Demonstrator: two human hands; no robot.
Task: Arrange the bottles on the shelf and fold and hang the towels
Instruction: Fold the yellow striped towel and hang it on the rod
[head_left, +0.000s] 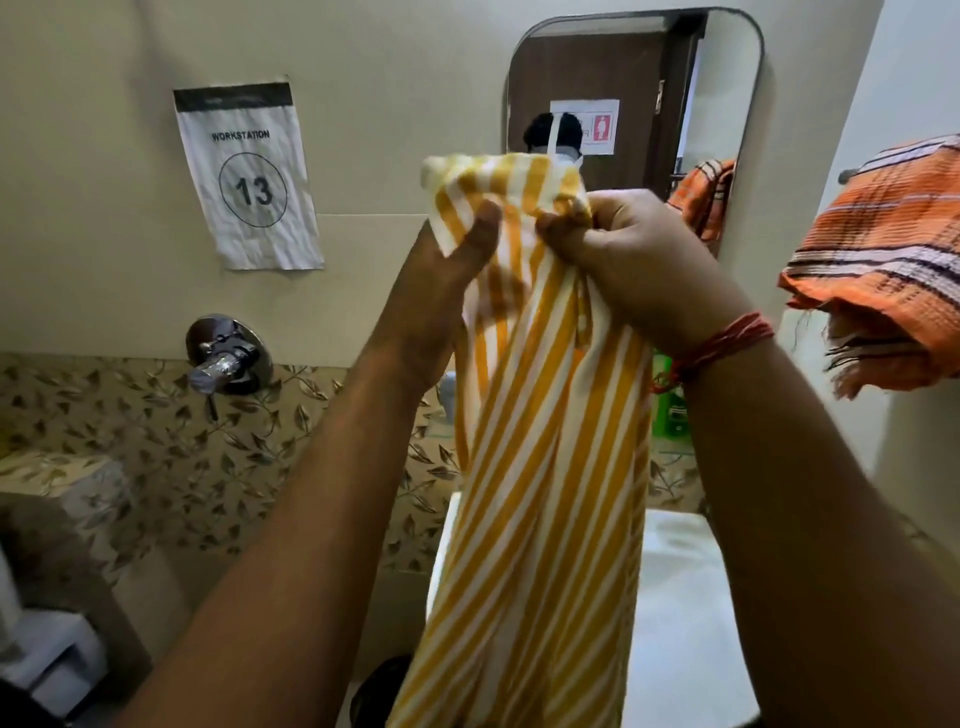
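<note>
So the yellow-and-white striped cotton towel (540, 415) is held up in front of the rounded wall mirror (727, 104), its top edge bunched and the rest hanging straight down over the white washbasin (691, 597). For a tidy fold, the two top corners probably need to be found and drawn apart first, so the cloth is spread flat before it gets halved; right now it's gathered too tight for that.

Left to right: the left hand (441, 270) is closed on the upper left of the towel, cloth pinched under the thumb. The right hand (628, 254), red thread at the wrist, is fisted tight around the bunched top just beside it, the two nearly touching.

At the right edge, an orange checked woven towel (883, 260) is already draped on the rail, so that's likely where this one gets hung.
</note>
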